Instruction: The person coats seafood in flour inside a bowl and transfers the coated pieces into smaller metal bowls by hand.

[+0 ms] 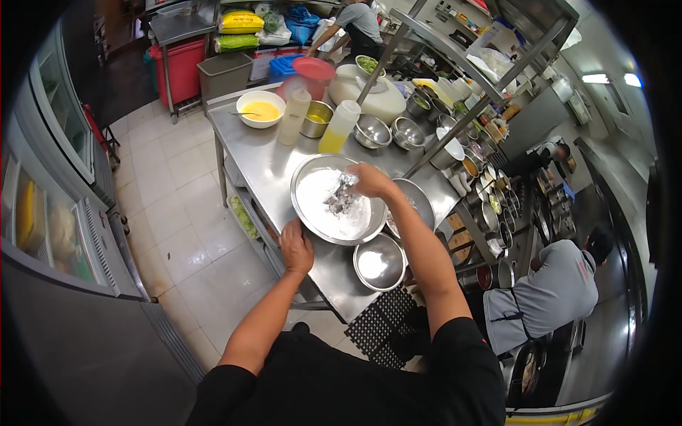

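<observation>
The right hand [367,180] has its fingers around wet, shiny, lumpy food [344,197] over white powder [317,183] in a big round silver metal bowl [300,213] on the shiny metal worktop [263,157], and the left hand [295,248], its fingers spread a little, is at the bowl's near side.

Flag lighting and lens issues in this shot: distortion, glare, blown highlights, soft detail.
Head view: strong fisheye, glass-door fridge bowing at left, frame corners black; hard glare inside the smaller steel mixing bowl; white powder near washed out; ceiling lights blown; sheen on floor tiles; detail at the right hand's fingertips too soft to resolve.
</observation>
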`<move>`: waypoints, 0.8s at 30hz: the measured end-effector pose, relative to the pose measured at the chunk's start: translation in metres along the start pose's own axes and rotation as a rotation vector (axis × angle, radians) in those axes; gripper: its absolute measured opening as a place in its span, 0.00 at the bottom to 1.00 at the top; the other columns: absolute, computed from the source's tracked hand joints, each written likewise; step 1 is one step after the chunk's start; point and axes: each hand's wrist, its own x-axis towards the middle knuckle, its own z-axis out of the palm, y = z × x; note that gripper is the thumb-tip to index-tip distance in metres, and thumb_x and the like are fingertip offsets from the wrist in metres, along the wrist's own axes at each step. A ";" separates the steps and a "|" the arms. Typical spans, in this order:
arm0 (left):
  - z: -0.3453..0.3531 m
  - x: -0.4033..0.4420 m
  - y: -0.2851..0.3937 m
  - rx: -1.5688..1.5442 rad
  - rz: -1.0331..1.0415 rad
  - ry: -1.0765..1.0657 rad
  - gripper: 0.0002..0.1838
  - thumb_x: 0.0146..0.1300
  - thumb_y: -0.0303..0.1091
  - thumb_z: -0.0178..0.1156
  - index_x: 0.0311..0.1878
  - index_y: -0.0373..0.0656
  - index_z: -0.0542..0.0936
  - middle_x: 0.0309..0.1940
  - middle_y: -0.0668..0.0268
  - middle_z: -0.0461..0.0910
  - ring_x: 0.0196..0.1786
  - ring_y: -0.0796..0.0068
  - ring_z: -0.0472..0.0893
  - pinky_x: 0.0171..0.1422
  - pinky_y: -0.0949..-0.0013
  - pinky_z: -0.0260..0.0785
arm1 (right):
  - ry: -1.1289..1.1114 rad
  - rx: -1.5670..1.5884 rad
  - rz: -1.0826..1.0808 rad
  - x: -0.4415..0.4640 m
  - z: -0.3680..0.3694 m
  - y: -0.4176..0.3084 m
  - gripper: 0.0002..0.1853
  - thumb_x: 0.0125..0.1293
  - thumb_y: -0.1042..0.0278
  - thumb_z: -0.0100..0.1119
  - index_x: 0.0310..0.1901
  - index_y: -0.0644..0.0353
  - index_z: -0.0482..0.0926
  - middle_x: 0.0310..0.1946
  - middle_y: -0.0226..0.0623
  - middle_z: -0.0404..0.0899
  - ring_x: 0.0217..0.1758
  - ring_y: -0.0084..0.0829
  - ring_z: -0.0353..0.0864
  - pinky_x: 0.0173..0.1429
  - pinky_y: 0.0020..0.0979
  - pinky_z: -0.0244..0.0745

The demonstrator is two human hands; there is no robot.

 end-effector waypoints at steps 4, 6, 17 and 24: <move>0.002 -0.001 -0.004 -0.009 -0.003 -0.007 0.30 0.52 0.23 0.56 0.62 0.37 0.68 0.55 0.50 0.71 0.59 0.49 0.69 0.65 0.53 0.57 | 0.124 0.179 0.124 -0.007 -0.001 -0.005 0.36 0.41 0.66 0.76 0.55 0.71 0.75 0.48 0.53 0.81 0.51 0.48 0.81 0.57 0.35 0.74; 0.002 -0.001 -0.004 -0.007 -0.009 -0.008 0.30 0.52 0.23 0.56 0.62 0.37 0.68 0.55 0.50 0.72 0.59 0.49 0.69 0.65 0.53 0.57 | 0.089 0.228 0.086 -0.011 -0.001 0.001 0.37 0.41 0.64 0.77 0.55 0.71 0.75 0.49 0.53 0.80 0.52 0.48 0.81 0.57 0.35 0.74; 0.000 0.000 -0.002 0.019 0.007 0.005 0.27 0.53 0.23 0.56 0.60 0.37 0.69 0.54 0.51 0.72 0.60 0.50 0.69 0.65 0.53 0.58 | -0.136 -0.298 0.233 -0.032 0.082 0.020 0.35 0.40 0.63 0.76 0.51 0.69 0.75 0.48 0.53 0.80 0.52 0.51 0.80 0.56 0.42 0.75; -0.003 0.002 0.001 -0.006 -0.009 -0.033 0.24 0.56 0.24 0.57 0.58 0.32 0.69 0.54 0.47 0.72 0.59 0.46 0.69 0.66 0.53 0.57 | 0.034 -0.002 0.034 -0.020 0.041 0.019 0.29 0.45 0.61 0.74 0.49 0.69 0.79 0.44 0.54 0.81 0.50 0.51 0.80 0.54 0.41 0.75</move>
